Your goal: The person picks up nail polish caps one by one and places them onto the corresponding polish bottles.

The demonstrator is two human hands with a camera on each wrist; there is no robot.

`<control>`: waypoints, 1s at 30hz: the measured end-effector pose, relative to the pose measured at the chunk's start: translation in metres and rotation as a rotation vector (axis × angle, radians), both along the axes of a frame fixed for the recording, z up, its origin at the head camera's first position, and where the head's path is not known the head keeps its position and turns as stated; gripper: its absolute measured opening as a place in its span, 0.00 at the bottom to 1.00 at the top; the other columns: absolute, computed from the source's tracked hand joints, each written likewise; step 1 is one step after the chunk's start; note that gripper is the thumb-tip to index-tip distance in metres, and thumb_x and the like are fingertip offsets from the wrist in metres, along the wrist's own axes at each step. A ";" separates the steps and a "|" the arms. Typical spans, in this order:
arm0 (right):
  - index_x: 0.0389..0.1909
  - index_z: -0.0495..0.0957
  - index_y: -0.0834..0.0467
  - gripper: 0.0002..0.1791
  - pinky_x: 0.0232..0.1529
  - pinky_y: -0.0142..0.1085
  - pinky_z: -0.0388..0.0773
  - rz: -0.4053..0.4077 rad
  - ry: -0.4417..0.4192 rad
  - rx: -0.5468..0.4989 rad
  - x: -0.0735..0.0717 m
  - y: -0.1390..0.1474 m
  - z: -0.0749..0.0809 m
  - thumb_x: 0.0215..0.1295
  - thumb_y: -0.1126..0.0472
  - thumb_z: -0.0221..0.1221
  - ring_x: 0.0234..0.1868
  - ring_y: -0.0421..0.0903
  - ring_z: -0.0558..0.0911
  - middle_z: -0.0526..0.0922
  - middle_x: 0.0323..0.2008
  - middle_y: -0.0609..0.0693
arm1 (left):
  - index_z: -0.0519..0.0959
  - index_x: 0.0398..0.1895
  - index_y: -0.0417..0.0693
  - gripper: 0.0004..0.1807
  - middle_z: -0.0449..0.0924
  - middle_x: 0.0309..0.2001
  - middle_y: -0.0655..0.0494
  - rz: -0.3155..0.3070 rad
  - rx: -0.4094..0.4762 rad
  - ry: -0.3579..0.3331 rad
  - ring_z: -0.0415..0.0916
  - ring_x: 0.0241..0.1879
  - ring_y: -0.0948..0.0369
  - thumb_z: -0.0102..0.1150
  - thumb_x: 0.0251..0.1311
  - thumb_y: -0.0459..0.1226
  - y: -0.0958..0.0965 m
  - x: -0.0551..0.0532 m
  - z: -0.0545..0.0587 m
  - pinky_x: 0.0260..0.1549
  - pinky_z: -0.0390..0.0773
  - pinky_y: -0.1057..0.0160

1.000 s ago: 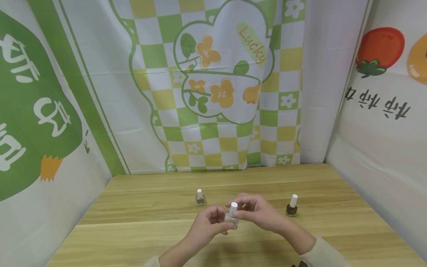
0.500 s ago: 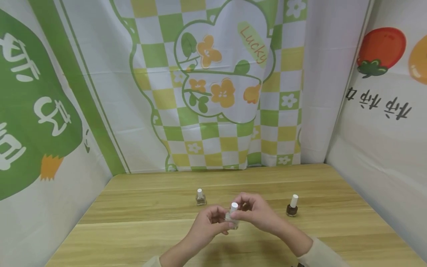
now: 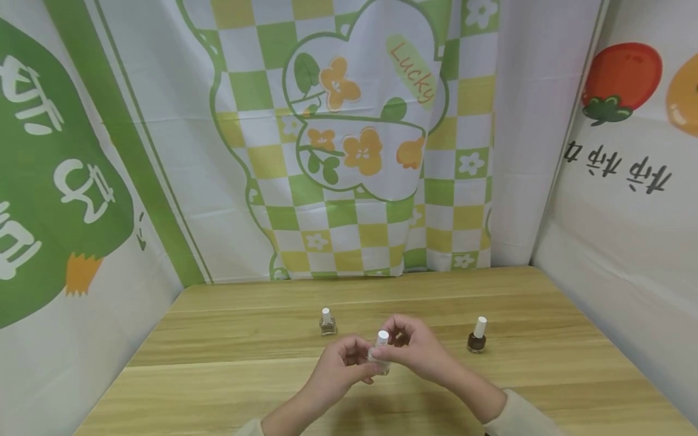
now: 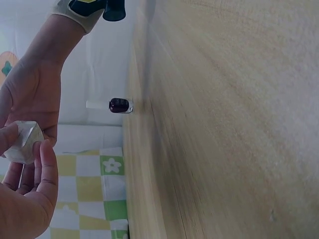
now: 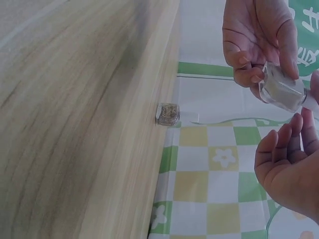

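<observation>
A clear square nail polish bottle [image 5: 281, 89] with pale contents and a white cap [image 3: 383, 337] is held above the table between both hands. My left hand [image 3: 338, 366] grips the glass body between thumb and fingers. My right hand [image 3: 417, 350] pinches the cap near the neck, its thumb lying across the front and hiding part of it. In the right wrist view the bottle lies between the left hand [image 5: 264, 40] and the right hand [image 5: 294, 169]. The left wrist view shows the bottle's glass base [image 4: 25, 142].
On the wooden table [image 3: 245, 339] a glittery nail polish bottle [image 3: 328, 326] stands upright, left of and behind the hands. A dark nail polish bottle [image 3: 477, 342] stands upright to the right. Printed curtains [image 3: 349, 230] border the table's back and sides.
My right thumb has slid left across the cap and neck, and the right wrist has shifted slightly left. The left hand and the bottle have stayed nearly in place.
</observation>
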State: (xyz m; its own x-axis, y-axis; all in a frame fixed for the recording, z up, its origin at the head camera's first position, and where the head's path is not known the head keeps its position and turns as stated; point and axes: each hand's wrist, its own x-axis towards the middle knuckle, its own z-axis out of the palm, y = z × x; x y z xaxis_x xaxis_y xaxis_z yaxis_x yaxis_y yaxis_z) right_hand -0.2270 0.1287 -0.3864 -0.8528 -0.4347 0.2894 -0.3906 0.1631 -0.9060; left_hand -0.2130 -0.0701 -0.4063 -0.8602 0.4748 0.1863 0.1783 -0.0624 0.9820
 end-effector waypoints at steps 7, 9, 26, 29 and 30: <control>0.48 0.77 0.69 0.17 0.33 0.34 0.80 0.128 0.001 -0.048 -0.005 0.007 -0.001 0.61 0.64 0.65 0.34 0.46 0.76 0.78 0.36 0.56 | 0.74 0.45 0.29 0.16 0.81 0.39 0.50 -0.001 0.008 -0.017 0.78 0.34 0.62 0.65 0.58 0.30 -0.001 0.000 0.000 0.34 0.81 0.67; 0.50 0.76 0.71 0.18 0.34 0.35 0.81 0.171 -0.002 -0.069 -0.007 0.009 0.000 0.63 0.65 0.63 0.35 0.46 0.77 0.78 0.38 0.57 | 0.74 0.44 0.28 0.16 0.81 0.39 0.50 -0.001 0.007 -0.015 0.78 0.34 0.62 0.65 0.58 0.30 -0.001 0.000 0.000 0.34 0.81 0.67; 0.33 0.76 0.66 0.09 0.34 0.34 0.78 0.101 0.009 -0.101 -0.005 0.004 -0.003 0.58 0.66 0.66 0.32 0.43 0.76 0.79 0.32 0.50 | 0.75 0.45 0.29 0.16 0.81 0.39 0.51 -0.004 0.007 -0.011 0.78 0.34 0.62 0.66 0.57 0.30 0.000 -0.001 -0.001 0.34 0.81 0.67; 0.32 0.75 0.65 0.10 0.32 0.33 0.78 0.072 0.013 -0.085 -0.004 0.002 -0.003 0.57 0.66 0.67 0.30 0.43 0.76 0.79 0.30 0.50 | 0.76 0.44 0.30 0.16 0.82 0.39 0.51 0.001 0.003 -0.004 0.78 0.33 0.62 0.67 0.56 0.31 0.000 -0.001 -0.003 0.34 0.81 0.67; 0.32 0.75 0.65 0.10 0.31 0.32 0.78 0.063 0.009 -0.080 -0.004 0.001 -0.003 0.57 0.65 0.67 0.30 0.42 0.76 0.78 0.30 0.50 | 0.76 0.44 0.30 0.16 0.82 0.39 0.51 0.001 0.000 -0.001 0.78 0.33 0.62 0.67 0.56 0.31 0.000 -0.002 -0.003 0.34 0.81 0.67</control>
State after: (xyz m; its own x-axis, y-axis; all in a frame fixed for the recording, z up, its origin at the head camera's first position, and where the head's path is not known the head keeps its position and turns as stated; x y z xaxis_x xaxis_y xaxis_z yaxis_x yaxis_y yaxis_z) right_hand -0.2307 0.1301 -0.3892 -0.8218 -0.4624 0.3330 -0.4062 0.0654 -0.9115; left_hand -0.2147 -0.0697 -0.4094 -0.8610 0.4736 0.1856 0.1776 -0.0621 0.9821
